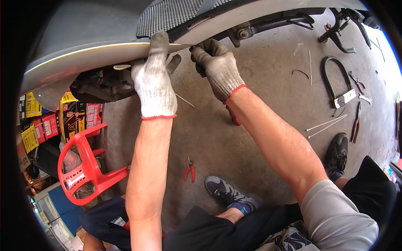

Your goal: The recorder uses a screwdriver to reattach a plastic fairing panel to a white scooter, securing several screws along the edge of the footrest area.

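Observation:
A scooter's pale lower side panel point(104, 54) crosses the top of the view, with a patterned grey footboard point(167, 19) above it. My left hand point(155, 85), in a whitish knitted glove with red cuff, rests against the panel's edge. Its index finger stretches up over the edge and the thumb stands apart; the other fingers are mostly hidden. My right hand point(218, 67), gloved the same way, is closed at the panel's lower edge further right. Its fingers pinch together, and what they hold is hidden. Something red point(233, 116) shows partly behind my right forearm.
Red-handled cutters point(190, 171) lie on the concrete floor. At right are a U-lock point(337, 79), pliers point(356, 121), a wrench point(365, 98) and thin white strips point(326, 125). A red plastic stool point(90, 167) and colourful boxes point(79, 119) stand at left. Another person's leg point(102, 221) shows lower left.

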The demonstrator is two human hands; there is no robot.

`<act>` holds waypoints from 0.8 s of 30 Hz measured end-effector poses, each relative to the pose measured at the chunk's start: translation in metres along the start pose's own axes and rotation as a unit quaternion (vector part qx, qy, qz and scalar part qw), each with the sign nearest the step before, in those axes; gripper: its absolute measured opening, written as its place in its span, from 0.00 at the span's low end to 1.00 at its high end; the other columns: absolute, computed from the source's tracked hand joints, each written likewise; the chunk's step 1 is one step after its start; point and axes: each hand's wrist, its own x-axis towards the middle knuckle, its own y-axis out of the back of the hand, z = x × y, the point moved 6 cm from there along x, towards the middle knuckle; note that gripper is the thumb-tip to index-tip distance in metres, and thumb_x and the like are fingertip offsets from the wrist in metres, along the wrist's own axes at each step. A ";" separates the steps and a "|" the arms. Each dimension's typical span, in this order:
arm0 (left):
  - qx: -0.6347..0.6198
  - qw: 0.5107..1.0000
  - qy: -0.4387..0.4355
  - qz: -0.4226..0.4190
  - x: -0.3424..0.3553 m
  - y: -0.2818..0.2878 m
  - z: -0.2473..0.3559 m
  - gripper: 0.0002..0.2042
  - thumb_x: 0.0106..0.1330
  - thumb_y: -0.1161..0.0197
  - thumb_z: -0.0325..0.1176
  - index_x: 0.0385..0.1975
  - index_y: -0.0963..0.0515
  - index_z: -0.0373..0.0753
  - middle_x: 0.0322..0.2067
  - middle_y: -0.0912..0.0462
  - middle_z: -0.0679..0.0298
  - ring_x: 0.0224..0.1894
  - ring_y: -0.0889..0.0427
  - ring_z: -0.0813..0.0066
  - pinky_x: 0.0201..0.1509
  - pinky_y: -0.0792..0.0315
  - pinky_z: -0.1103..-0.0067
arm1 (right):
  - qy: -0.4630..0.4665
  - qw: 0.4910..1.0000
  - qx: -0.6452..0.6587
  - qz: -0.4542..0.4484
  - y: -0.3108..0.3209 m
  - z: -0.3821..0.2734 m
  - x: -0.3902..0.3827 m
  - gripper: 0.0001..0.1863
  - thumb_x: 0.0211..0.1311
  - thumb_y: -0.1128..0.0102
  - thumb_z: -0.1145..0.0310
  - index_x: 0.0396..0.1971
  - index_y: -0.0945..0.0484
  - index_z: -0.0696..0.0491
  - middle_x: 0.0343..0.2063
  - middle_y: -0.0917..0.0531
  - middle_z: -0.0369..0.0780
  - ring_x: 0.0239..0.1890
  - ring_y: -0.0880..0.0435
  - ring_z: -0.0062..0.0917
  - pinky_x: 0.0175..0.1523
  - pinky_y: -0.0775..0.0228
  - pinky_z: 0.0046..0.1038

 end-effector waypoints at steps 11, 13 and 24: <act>0.070 0.997 -0.016 0.030 0.004 0.004 -0.002 0.21 0.67 0.32 0.36 0.55 0.31 0.36 0.49 0.24 0.60 0.51 0.21 0.67 0.56 0.25 0.63 | -0.057 0.987 0.103 -0.107 -0.001 0.008 0.007 0.13 0.70 0.40 0.62 0.42 0.22 0.58 0.28 0.23 0.32 0.25 0.31 0.14 0.30 0.40 0.18; 0.065 0.998 -0.003 0.016 0.000 0.004 -0.003 0.21 0.68 0.32 0.36 0.55 0.31 0.37 0.49 0.25 0.60 0.52 0.22 0.68 0.58 0.27 0.63 | -0.066 0.984 0.119 -0.111 0.004 0.010 0.009 0.13 0.70 0.40 0.62 0.42 0.23 0.58 0.28 0.23 0.32 0.26 0.31 0.15 0.30 0.40 0.19; 0.086 0.996 -0.013 -0.029 -0.003 0.007 -0.002 0.19 0.68 0.33 0.36 0.53 0.31 0.38 0.49 0.27 0.63 0.53 0.25 0.71 0.61 0.30 0.63 | -0.057 0.985 0.116 -0.112 0.003 0.011 0.010 0.13 0.68 0.37 0.63 0.41 0.24 0.58 0.29 0.24 0.33 0.26 0.30 0.16 0.31 0.40 0.20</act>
